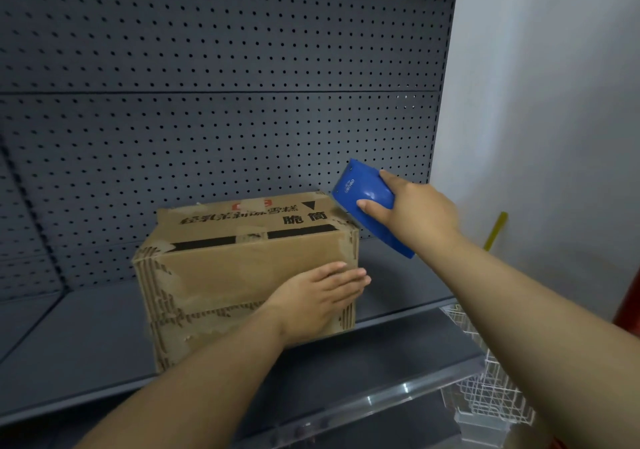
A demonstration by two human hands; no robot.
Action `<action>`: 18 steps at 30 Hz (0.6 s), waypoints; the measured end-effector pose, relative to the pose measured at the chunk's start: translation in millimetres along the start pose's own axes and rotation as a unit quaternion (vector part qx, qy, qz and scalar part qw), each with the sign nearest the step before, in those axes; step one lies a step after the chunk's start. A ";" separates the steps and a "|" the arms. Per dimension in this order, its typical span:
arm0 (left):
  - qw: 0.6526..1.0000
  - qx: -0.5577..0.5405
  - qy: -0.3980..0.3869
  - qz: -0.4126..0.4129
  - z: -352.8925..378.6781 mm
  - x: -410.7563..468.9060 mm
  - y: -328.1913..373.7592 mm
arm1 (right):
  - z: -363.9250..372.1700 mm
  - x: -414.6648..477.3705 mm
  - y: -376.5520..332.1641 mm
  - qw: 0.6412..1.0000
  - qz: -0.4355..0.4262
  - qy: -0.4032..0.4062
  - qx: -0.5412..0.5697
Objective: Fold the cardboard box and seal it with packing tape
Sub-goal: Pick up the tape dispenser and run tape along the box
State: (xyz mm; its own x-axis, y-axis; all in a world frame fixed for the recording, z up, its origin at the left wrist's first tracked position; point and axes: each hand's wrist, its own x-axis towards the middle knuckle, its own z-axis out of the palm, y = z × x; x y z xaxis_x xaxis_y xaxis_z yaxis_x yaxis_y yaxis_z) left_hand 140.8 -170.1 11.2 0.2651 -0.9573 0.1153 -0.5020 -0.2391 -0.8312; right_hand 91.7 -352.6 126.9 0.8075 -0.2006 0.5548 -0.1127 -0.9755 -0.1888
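A worn brown cardboard box [221, 275] with black printed characters stands on a grey metal shelf [76, 337], its top flaps folded shut. Torn tape patches mark its top and edges. My left hand [322, 296] lies flat, fingers together, against the box's front face near the right corner. My right hand [412, 216] grips a blue tape dispenser [367, 199], whose front edge sits at the box's top right rear corner. The tape roll itself is hidden by the dispenser's cover.
A dark grey pegboard panel [221, 84] backs the shelf. A white wall [540, 119] is on the right with a yellow strip [497, 230] against it. A white wire basket [485, 379] hangs at the lower right below the shelf's front edge.
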 end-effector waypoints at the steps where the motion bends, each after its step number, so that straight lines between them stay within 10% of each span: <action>1: 0.999 0.012 -0.035 0.023 -3.8 9.7 -0.6 | 0.1 0.0 -2.4 1.000 0.003 0.000 0.006; 11: 0.990 0.027 -0.140 0.018 -10.2 28.2 8.8 | -3.6 -3.9 0.8 1.000 0.003 0.008 -0.008; 15: 0.995 -0.082 -0.032 -0.054 -17.2 7.6 11.2 | -7.8 -5.7 -5.5 1.000 0.003 0.005 0.000; 18: 0.940 -0.165 0.112 -0.276 -27.0 -35.7 10.3 | -15.7 -7.1 -16.4 1.000 0.005 0.006 0.031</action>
State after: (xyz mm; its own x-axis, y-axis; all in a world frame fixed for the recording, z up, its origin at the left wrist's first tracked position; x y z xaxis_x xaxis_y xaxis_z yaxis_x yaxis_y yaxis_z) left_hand 103.9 -142.8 13.2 0.3976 -0.6744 0.6222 -0.5771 -0.7110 -0.4018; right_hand 78.7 -336.6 138.8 0.7994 -0.2124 0.5620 -0.0854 -0.9661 -0.2437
